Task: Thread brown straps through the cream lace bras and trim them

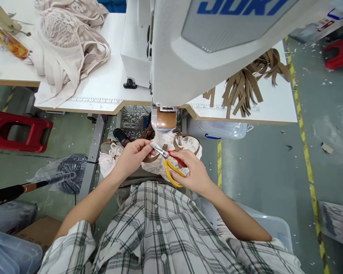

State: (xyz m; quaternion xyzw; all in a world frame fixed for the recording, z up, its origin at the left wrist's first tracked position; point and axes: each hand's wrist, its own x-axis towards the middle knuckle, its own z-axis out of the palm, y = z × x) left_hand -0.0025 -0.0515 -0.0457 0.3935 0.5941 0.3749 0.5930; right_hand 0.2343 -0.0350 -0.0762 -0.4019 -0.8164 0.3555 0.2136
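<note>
My right hand (193, 171) is closed on scissors (171, 167) with yellow and red handles, their metal blades pointing up and left. Just left of the blade tips, my left hand (135, 154) pinches the edge of a pale fabric piece (159, 139). That piece hangs below the brown-faced plate (166, 118) of the sewing machine (171, 57). White lace garments (188, 144) with brown straps lie over my lap beneath both hands. Whether the blades are parted is too small to tell.
Pale lace garments (60, 49) are heaped on the white table (103, 82) at left. Brown strips (241, 89) hang over the right table edge. A red stool (17, 130) stands at left, and a clear bin (220, 128) sits under the table.
</note>
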